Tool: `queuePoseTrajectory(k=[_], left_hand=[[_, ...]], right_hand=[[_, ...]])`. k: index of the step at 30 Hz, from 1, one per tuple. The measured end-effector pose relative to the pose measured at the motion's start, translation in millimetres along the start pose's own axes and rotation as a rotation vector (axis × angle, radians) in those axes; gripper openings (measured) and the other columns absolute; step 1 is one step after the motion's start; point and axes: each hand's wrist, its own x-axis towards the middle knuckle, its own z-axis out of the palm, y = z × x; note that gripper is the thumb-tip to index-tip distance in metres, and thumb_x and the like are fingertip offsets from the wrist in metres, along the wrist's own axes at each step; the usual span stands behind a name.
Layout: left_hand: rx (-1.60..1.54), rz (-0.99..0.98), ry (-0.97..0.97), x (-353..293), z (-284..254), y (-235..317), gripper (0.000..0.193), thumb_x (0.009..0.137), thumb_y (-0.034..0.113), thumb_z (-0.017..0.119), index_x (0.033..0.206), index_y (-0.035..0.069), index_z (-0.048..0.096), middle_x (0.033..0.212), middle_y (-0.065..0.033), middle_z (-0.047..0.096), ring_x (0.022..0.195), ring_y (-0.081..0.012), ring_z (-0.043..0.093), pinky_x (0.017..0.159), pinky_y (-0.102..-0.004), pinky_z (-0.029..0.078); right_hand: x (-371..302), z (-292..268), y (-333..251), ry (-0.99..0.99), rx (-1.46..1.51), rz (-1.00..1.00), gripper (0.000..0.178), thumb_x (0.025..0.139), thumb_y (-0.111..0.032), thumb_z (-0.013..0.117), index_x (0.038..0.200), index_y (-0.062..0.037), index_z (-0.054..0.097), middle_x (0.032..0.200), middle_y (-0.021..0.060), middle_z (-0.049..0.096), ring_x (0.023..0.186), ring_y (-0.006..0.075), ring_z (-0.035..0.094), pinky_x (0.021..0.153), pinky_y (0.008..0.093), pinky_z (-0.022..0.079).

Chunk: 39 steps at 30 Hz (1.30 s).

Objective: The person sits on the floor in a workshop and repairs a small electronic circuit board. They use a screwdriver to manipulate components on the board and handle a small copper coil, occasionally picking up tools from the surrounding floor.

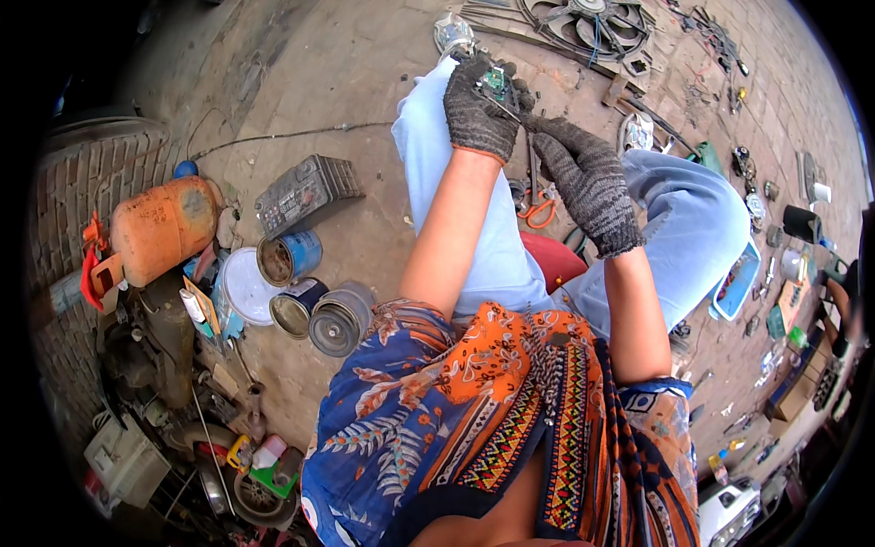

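Both of my hands wear dark grey knitted gloves and meet at the upper middle, over my knees. My left hand (pixel 483 108) is closed around a small green circuit board (pixel 495 84), whose edges are hidden by the fingers. From the right, my right hand (pixel 588 178) pinches a thin metal rod-like tool (pixel 502 108); its tip reaches across to the board. The tool's handle is covered by the glove, so its exact kind is unclear. Below the hands, between my legs, lies a tool with orange loop handles (pixel 540 212).
Left stand an orange gas cylinder (pixel 166 228), a black plastic case (pixel 305 193) and several open cans (pixel 290 258). A radiator fan (pixel 592 23) lies at the far side. On the right are a blue tray (pixel 736 281), a hammer (pixel 629 96) and scattered parts.
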Motion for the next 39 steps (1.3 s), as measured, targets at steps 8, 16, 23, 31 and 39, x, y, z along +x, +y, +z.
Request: queuePoseTrajectory(k=[8, 16, 23, 31, 39], left_hand=[[0.032, -0.007, 0.048, 0, 1, -2, 0.017, 0.083, 0.027, 0.053, 0.088, 0.011, 0.054, 0.076, -0.0085, 0.059, 0.063, -0.0261, 0.056, 0.054, -0.0406, 0.048], [0.011, -0.005, 0.055, -3, 4, 2, 0.020, 0.079, 0.028, 0.054, 0.088, 0.010, 0.053, 0.078, -0.0089, 0.059, 0.063, -0.0269, 0.055, 0.055, -0.0413, 0.047], [0.016, 0.010, 0.049, 0, -3, 0, 0.021, 0.079, 0.028, 0.053, 0.088, 0.009, 0.053, 0.077, -0.0082, 0.059, 0.063, -0.0254, 0.056, 0.054, -0.0405, 0.047], [0.047, 0.083, 0.110, 2, 0, -3, 0.040, 0.072, 0.033, 0.054, 0.100, 0.004, 0.055, 0.080, -0.0134, 0.060, 0.062, -0.0306, 0.056, 0.053, -0.0419, 0.047], [-0.008, 0.070, 0.015, -10, 9, -2, 0.022, 0.078, 0.029, 0.054, 0.091, 0.011, 0.054, 0.080, -0.0077, 0.061, 0.063, -0.0250, 0.059, 0.053, -0.0401, 0.049]], right_hand=[[-10, 21, 5, 0.098, 0.216, 0.157, 0.025, 0.088, -0.016, 0.056, 0.109, -0.0025, 0.063, 0.099, 0.0190, 0.065, 0.090, 0.0315, 0.063, 0.080, 0.0368, 0.048], [-8, 29, -13, 0.150, -0.122, 0.057, 0.024, 0.089, -0.015, 0.055, 0.107, -0.0028, 0.064, 0.096, 0.0179, 0.065, 0.087, 0.0315, 0.064, 0.077, 0.0374, 0.049], [-4, 24, -12, 0.126, 0.085, 0.147, 0.024, 0.088, -0.014, 0.055, 0.109, -0.0052, 0.064, 0.089, 0.0146, 0.065, 0.077, 0.0270, 0.062, 0.072, 0.0347, 0.049], [-1, 17, 2, 0.041, 0.168, 0.204, 0.026, 0.087, -0.011, 0.058, 0.111, -0.0048, 0.063, 0.083, 0.0121, 0.065, 0.073, 0.0259, 0.062, 0.073, 0.0327, 0.049], [-8, 17, 4, -0.123, 1.147, 0.649, 0.020, 0.092, -0.019, 0.054, 0.109, -0.0113, 0.059, 0.062, -0.0051, 0.047, 0.045, 0.0036, 0.036, 0.039, 0.0186, 0.028]])
